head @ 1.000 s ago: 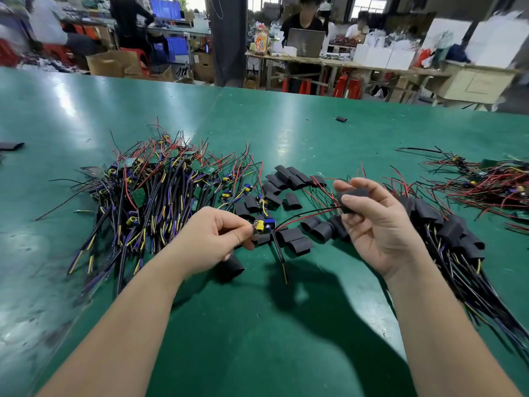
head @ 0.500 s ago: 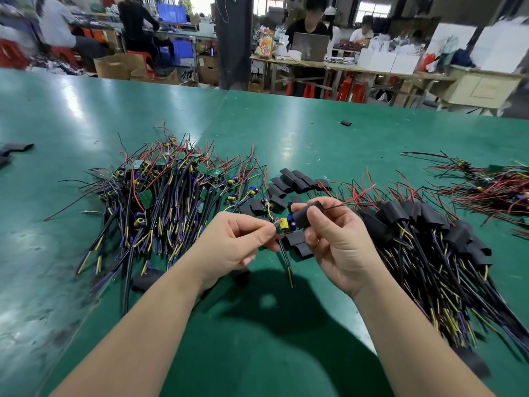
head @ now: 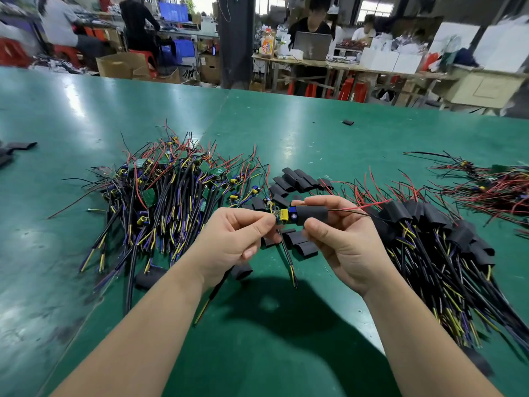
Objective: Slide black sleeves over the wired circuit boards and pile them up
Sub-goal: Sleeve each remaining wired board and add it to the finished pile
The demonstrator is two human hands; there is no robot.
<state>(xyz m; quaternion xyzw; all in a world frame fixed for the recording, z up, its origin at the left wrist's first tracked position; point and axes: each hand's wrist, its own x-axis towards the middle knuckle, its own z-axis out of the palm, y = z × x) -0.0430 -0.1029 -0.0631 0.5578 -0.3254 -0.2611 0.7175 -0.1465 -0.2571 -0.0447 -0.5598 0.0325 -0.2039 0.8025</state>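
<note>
My left hand (head: 234, 242) pinches a small circuit board (head: 284, 216) with a yellow part and a blue part, its black cable hanging down. My right hand (head: 340, 239) grips a black sleeve (head: 312, 215) that covers the board's right end; thin red and black wires stick out of the sleeve to the right. A heap of bare wired boards (head: 169, 202) lies to the left. Loose black sleeves (head: 297, 180) lie just behind my hands, more under them. To the right lies a pile of sleeved boards (head: 440, 233).
All of it rests on a green table (head: 286, 144). A further tangle of red-wired boards (head: 492, 187) lies at the far right. Stray sleeves lie at the left edge (head: 20, 146) and far back (head: 348, 122). People work at benches beyond the table.
My right hand brought the black sleeve from the right to the board in my left hand. The sleeve has been threaded over the thin wires and now covers the board's end.
</note>
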